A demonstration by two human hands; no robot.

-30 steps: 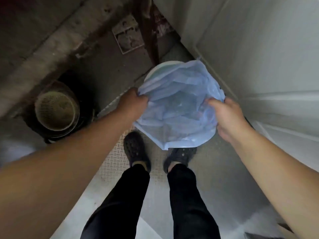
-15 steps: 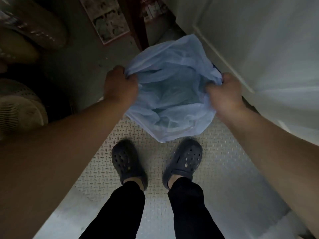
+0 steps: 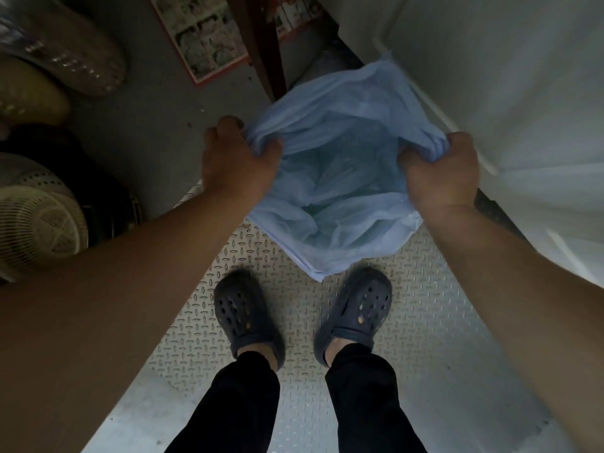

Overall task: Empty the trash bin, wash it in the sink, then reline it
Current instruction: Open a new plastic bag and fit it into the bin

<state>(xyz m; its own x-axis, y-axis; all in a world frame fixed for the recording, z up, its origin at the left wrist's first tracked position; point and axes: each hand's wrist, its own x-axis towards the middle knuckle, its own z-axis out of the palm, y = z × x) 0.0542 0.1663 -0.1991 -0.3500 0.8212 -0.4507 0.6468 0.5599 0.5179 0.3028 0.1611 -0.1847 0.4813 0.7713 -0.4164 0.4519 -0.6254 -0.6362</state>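
One blue trash bag — two hands clamped on its rim, left hand and right hand.

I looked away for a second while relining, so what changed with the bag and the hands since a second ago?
The blue bag was pulled wider open; the left hand and right hand moved apart, each bunching an edge in a tighter grip. The pale bin rim seen behind the bag a second ago is hidden now. Both hands kept hold of the bag throughout, and the feet stayed on the patterned metal floor.
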